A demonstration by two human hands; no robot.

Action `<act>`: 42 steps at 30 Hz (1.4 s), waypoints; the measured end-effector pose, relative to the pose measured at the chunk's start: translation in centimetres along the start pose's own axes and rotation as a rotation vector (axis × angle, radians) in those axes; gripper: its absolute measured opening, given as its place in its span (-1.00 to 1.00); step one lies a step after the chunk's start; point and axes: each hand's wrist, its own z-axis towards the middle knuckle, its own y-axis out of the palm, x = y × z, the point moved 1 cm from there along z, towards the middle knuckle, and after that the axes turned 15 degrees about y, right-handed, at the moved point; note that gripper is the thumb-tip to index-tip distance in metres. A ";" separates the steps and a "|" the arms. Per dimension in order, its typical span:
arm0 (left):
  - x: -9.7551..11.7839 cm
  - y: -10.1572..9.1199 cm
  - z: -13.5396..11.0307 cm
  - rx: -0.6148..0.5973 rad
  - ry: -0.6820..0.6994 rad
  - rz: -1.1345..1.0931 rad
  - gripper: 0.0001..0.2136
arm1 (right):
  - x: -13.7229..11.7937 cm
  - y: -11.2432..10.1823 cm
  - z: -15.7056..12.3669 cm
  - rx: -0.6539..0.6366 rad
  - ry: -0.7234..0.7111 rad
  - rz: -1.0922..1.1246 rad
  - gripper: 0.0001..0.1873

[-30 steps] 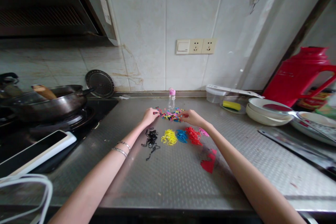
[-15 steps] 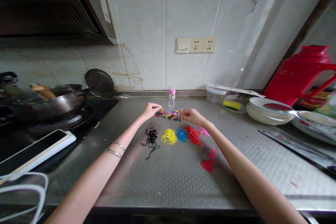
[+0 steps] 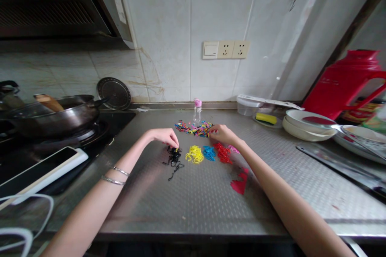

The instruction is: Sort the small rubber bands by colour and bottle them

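Note:
My left hand (image 3: pixel 166 137) is closed in a pinch just above the pile of black rubber bands (image 3: pixel 174 157); a bit of yellow, looking like a small rubber band (image 3: pixel 177 149), shows at its fingertips. My right hand (image 3: pixel 223 133) has its fingers pressed together at the right end of the mixed, many-coloured rubber bands (image 3: pixel 193 129); what they pinch is too small to tell. Separate piles of yellow bands (image 3: pixel 194 154), blue bands (image 3: pixel 209 153), red bands (image 3: pixel 223 153) and pink bands (image 3: pixel 233 149) lie in a row nearer me.
Behind the mixed pile stands a clear bottle with a pink top (image 3: pixel 197 112). A torn red piece (image 3: pixel 239 182) lies at front right. To the left are a pan (image 3: pixel 57 116) and a white-edged device (image 3: pixel 51 172); to the right, bowls (image 3: pixel 301 128), a knife (image 3: pixel 337 170) and a red thermos (image 3: pixel 343 84).
My left hand has moved from the mixed pile's left end toward me, over the black bands. The mixed pile's left part is now uncovered. My right hand stays near the pile's right end.

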 end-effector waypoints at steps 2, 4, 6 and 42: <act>-0.4 0.0 -0.3 0.043 -0.032 -0.048 -0.83 | -0.1 0.2 0.0 -0.015 -0.024 0.008 -0.76; -0.6 -0.1 -0.6 0.105 -0.038 -0.082 -0.84 | -0.1 0.4 0.0 -0.040 -0.055 -0.003 -0.75; -0.7 -0.3 -0.9 0.141 -0.025 -0.087 -0.84 | 0.0 0.5 0.1 -0.049 -0.069 -0.025 -0.73; -1.1 0.5 -0.1 -0.011 0.079 0.074 -0.80 | 0.1 0.6 0.1 0.019 -0.066 -0.040 -0.79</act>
